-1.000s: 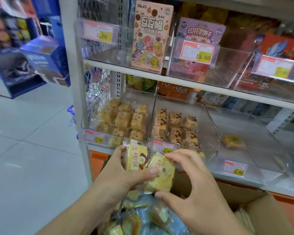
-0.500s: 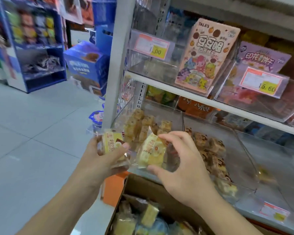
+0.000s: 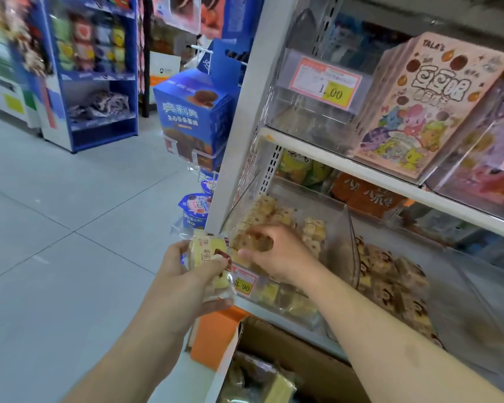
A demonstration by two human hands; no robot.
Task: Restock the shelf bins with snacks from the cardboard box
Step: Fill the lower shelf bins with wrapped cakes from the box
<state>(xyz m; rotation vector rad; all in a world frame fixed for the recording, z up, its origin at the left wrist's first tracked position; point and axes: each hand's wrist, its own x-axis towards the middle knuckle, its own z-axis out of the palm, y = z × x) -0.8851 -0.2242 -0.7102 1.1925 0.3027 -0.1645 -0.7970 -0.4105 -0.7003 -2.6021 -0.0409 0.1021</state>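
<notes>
Right hand [image 3: 277, 254] inside the clear plastic bin [image 3: 344, 228] at the lower shelf's left end, fingers curled round a yellow wrapped snack cake [image 3: 252, 244], apparently to seat it among the rest. Left hand [image 3: 186, 274] gripping another yellow cellophane packet [image 3: 208, 254] at the bin's front edge, ready next. Brown cardboard box [image 3: 288, 344] below, partly stocked.
</notes>
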